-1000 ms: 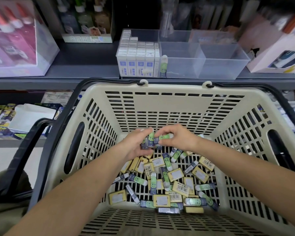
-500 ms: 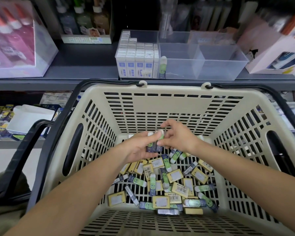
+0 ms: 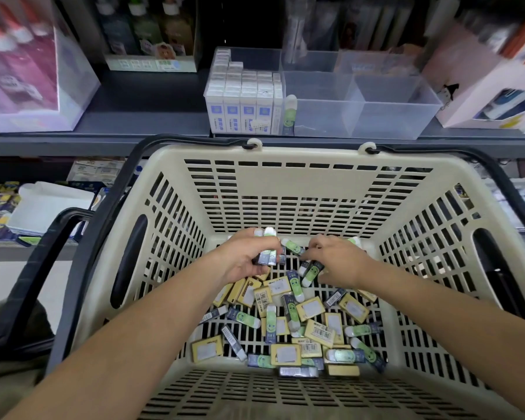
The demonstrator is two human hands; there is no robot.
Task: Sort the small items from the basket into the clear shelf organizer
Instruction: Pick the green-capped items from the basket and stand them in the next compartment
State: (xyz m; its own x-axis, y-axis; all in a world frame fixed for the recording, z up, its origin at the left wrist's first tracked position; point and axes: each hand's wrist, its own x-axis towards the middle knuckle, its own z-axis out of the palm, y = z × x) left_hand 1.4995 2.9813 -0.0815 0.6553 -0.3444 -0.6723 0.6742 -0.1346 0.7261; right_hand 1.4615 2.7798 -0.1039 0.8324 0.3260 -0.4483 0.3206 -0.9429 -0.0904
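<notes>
1. The left hand point(image 3: 246, 262) grips a bundle of slim packets point(image 3: 269, 253). Fingers and thumb are curled round the bundle, and the packets stand side by side with their pale ends above the fingers
2. The right hand point(image 3: 338, 262) is just beside the left, fingers curled downward. Its fingertips meet one end of a tilted green packet point(image 3: 293, 247) lying between the two hands. It cannot be told whether the pinch is closed on that packet
3. Both hands are inside the basket point(image 3: 285, 183), near its far wall and above its floor
4. The basket floor below the hands carries a heap of loose packets point(image 3: 243, 317), green and dark, mixed with flat yellow boxes point(image 3: 310, 308). Many of them overlap
5. The basket is beige with slotted walls. Its black handle point(image 3: 103, 207) is folded outward over the left rim
6. The clear organizer point(image 3: 391, 122) sits on a dark shelf point(image 3: 149, 116) just beyond the basket's far rim. Its left compartment is packed with rows of white boxes point(image 3: 243, 98). One upright green packet point(image 3: 289, 115) stands just beside them at the divider wall
7. The same shelf carries a pink display case point(image 3: 22, 71) at the left and a white carton point(image 3: 482, 95) at the right, both well apart from the hands
</notes>
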